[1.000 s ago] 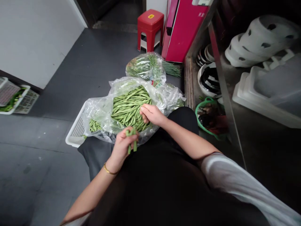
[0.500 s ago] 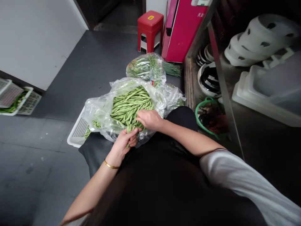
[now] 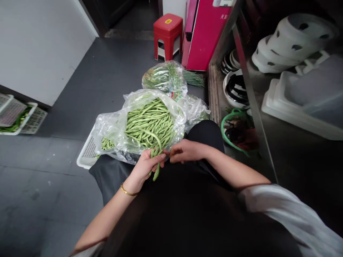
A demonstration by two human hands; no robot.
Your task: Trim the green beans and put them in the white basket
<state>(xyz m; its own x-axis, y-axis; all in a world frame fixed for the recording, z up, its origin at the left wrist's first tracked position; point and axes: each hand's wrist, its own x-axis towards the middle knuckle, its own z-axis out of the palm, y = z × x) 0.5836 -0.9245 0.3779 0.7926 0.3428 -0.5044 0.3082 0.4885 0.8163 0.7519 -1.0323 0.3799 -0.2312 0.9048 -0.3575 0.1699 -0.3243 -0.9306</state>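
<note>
My left hand [image 3: 144, 165] is closed around a few long green beans [image 3: 156, 171], which stick out above and below the thumb. Just to its right, my right hand [image 3: 187, 150] is curled with its fingers drawn together near the left fingertips. Whatever it may pinch is hidden. Beyond both hands lies a heap of green beans [image 3: 150, 119] in an opened clear plastic bag [image 3: 109, 123]. Partly under the bag, at its left, a white perforated basket [image 3: 85, 154] has some beans in it.
Behind the bean bag lies another clear bag of greens [image 3: 157, 76]. A red stool [image 3: 168, 30] stands at the back beside a pink cabinet [image 3: 205, 39]. A metal shelf with white containers [image 3: 300, 39] and a green-rimmed basket [image 3: 223, 130] is at right. White crates [image 3: 34, 117] stand far left.
My right hand has come away from the bean heap, moving right and toward me. Beans in my left hand now show more fully, one long bean arching over the heap. The view shifted slightly.
</note>
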